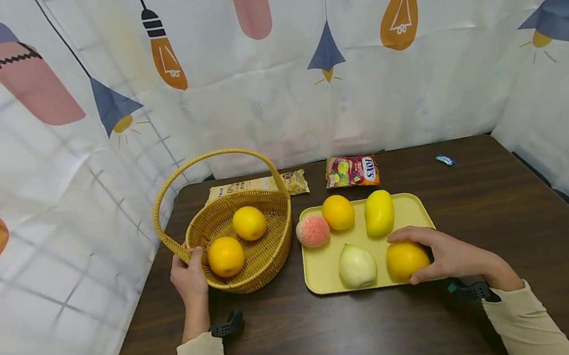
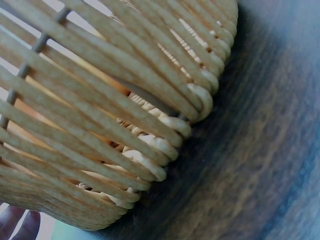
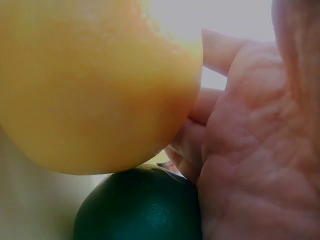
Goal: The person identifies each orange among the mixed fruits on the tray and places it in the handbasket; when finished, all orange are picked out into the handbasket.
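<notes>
My left hand [image 1: 190, 279] holds the wicker basket [image 1: 277, 254] by the lower end of its handle, at the left rim. Inside the basket lie two oranges [image 1: 226, 257]. On the right, my right hand [image 1: 448, 252] grips an orange [image 1: 406, 261] at the near right corner of the yellow tray [image 1: 323, 281], thumb on the near side and fingers over the far side. A dark green round fruit [image 3: 142, 207], its kind unclear, sits beside that orange under the palm. The tray also bears an onion [image 1: 358, 266], a peach [image 1: 313, 231], another orange [image 1: 338, 212] and a yellow mango [image 1: 379, 212].
Behind the basket lies a long yellow snack packet [image 1: 295, 182]. A red candy bag [image 1: 351, 171] is behind the tray, and a small blue wrapper [image 1: 445, 160] lies at the back right. A printed curtain [image 1: 276, 102] hangs behind the dark wooden table [image 1: 334, 336].
</notes>
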`<state>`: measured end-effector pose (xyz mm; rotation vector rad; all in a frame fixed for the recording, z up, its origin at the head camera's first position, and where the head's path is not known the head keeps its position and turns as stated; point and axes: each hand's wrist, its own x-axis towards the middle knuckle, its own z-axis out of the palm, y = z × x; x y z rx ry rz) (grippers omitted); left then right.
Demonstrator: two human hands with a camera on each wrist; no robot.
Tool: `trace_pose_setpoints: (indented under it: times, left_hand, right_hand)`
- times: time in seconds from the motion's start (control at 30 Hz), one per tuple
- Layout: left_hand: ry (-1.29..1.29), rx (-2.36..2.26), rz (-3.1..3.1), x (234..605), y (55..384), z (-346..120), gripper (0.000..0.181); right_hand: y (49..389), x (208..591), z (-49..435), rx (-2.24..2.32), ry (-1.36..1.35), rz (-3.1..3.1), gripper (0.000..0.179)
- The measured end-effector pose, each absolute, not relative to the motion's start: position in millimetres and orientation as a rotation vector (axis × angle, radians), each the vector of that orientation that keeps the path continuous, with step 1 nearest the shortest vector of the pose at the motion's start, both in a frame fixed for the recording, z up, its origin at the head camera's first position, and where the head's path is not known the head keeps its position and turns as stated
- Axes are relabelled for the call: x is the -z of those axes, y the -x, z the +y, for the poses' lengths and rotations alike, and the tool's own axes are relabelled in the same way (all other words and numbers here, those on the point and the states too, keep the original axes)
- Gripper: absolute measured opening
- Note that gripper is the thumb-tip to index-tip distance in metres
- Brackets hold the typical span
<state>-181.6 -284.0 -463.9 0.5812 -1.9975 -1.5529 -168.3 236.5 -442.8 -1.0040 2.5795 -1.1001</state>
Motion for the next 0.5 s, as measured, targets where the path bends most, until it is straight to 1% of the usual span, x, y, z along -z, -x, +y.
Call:
trace_pose_setpoints:
  times: [0.27,0.4,0.5]
  left_hand:
    - [-0.592,1.562,-1.989,463.6,181.1,-283.3,0.042]
    - [-0.591,1.566,-1.991,463.4,181.2,-283.1,0.044]
    - [-0.592,1.563,-1.995,463.1,181.3,-282.7,0.045]
  right_hand:
    - [166.8,440.5,238.2,1.015,0.943,2.623,0.083]
    - [166.7,441.1,238.0,0.976,0.934,2.640,0.084]
    - [166.9,442.4,237.3,0.969,0.948,2.661,0.082]
